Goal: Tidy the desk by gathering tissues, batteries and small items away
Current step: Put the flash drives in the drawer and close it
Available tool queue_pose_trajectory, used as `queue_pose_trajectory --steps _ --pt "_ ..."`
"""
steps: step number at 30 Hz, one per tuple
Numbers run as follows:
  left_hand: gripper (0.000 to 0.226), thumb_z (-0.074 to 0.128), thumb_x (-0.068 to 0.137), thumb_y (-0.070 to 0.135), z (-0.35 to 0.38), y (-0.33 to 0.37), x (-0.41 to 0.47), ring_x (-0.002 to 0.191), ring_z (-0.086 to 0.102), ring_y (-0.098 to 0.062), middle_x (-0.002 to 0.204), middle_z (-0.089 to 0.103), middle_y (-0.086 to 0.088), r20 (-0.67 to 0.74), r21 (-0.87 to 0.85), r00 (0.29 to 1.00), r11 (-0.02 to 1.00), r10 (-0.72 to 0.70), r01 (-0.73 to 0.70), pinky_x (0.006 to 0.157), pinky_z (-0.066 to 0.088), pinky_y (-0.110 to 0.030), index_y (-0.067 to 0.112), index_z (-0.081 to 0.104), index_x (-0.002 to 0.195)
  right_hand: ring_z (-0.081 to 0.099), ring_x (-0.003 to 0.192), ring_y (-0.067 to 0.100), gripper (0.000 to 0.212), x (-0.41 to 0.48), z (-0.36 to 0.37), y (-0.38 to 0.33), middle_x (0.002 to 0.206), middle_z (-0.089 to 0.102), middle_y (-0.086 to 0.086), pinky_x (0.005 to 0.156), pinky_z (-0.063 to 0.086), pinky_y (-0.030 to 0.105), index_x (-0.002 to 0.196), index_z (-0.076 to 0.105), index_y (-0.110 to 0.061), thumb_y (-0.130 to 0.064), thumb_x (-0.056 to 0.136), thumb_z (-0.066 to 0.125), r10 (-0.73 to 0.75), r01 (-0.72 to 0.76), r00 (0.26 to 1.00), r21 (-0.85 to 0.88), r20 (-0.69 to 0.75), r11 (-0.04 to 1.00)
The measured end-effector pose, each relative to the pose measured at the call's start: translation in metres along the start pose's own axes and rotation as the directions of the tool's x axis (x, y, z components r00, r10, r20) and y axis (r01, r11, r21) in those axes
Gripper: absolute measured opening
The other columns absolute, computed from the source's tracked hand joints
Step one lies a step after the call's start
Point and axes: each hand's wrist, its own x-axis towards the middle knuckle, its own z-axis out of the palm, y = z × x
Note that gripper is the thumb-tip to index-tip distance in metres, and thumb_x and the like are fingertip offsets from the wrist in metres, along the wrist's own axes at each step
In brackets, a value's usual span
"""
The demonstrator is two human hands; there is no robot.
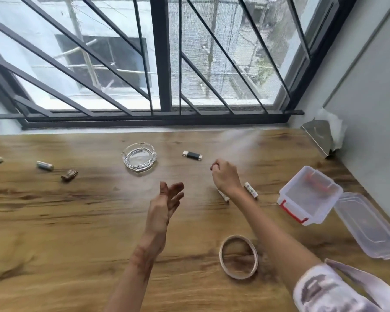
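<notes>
1. Left hand (167, 202): fingers straight, palm turned inward, raised over the wooden desk (65, 221).
2. Right hand (224, 174): fingers curled, near a black adapter (192, 155). Whether it holds anything cannot be told.
3. First battery (251, 190) lies just beside the right wrist, and the second battery (223, 196) is partly hidden under it. Third battery (45, 165) lies well apart, far left.
4. Glass ashtray (139, 157) sits mid-desk, toward the window.
5. Clear box (309, 197) with red clasps stands open at right — its lid (369, 226) lies just beside it.
6. Tape ring (238, 257) lies flat beside the right forearm.
</notes>
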Motion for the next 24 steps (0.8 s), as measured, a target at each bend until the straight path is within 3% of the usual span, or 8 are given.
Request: queue_pose_trajectory --steps 6,10,15,19,24 --pt "0.049 0.024 0.093 0.048 -0.006 0.002 0.004 0.109 0.060 -0.012 0.114 0.065 0.002 -0.065 -0.021 0.998 1.000 -0.009 0.007 0.095 0.043 -0.025 0.019 0.063 0.102 0.056 0.101 0.035 0.032 0.049 0.025 -0.021 0.119 0.054 0.014 0.082 0.045 0.038 0.116 0.055 -0.004 -0.027 0.095 0.046 -0.139 0.175 0.981 -0.304 0.134 0.936" --pt "0.049 0.028 0.089 0.051 -0.010 0.000 0.006 0.109 0.061 -0.014 0.113 0.065 0.001 -0.097 -0.036 0.995 0.999 -0.009 0.006 0.098 0.042 -0.029 0.019 0.064 0.100 0.058 0.100 0.036 0.030 0.063 0.044 -0.023 0.116 0.056 0.011 0.080 0.044 0.038 0.113 0.056 -0.005 -0.028 0.094 0.049 -0.194 0.270 0.957 -0.424 0.214 0.864" --pt "0.051 0.030 0.084 0.053 -0.012 -0.001 0.003 0.108 0.061 -0.014 0.112 0.066 0.001 -0.119 -0.032 0.993 0.999 -0.011 0.007 0.096 0.043 -0.027 0.018 0.064 0.101 0.058 0.100 0.036 0.026 0.061 0.049 -0.029 0.110 0.061 0.014 0.076 0.044 0.035 0.107 0.062 -0.003 -0.017 0.094 0.045 -0.228 0.297 0.953 -0.480 0.198 0.825" --pt "0.053 0.031 0.081 0.055 -0.016 0.000 -0.008 0.109 0.060 -0.015 0.111 0.066 0.002 -0.113 -0.044 0.993 0.999 -0.017 0.012 0.098 0.042 -0.029 0.018 0.064 0.100 0.058 0.099 0.033 0.029 0.042 0.039 -0.031 0.106 0.064 0.014 0.074 0.043 0.033 0.101 0.064 -0.008 -0.031 0.092 0.049 -0.159 0.206 0.976 -0.384 0.150 0.900" --pt "0.052 0.028 0.089 0.051 -0.021 0.000 -0.032 0.108 0.061 -0.019 0.111 0.067 -0.003 -0.087 -0.093 0.995 0.995 -0.039 0.030 0.099 0.042 -0.033 0.015 0.063 0.101 0.059 0.092 0.030 0.024 -0.013 0.018 -0.026 0.095 0.067 0.010 0.070 0.040 0.032 0.097 0.065 -0.011 -0.029 0.085 0.055 -0.032 0.035 0.992 -0.024 0.124 0.999"
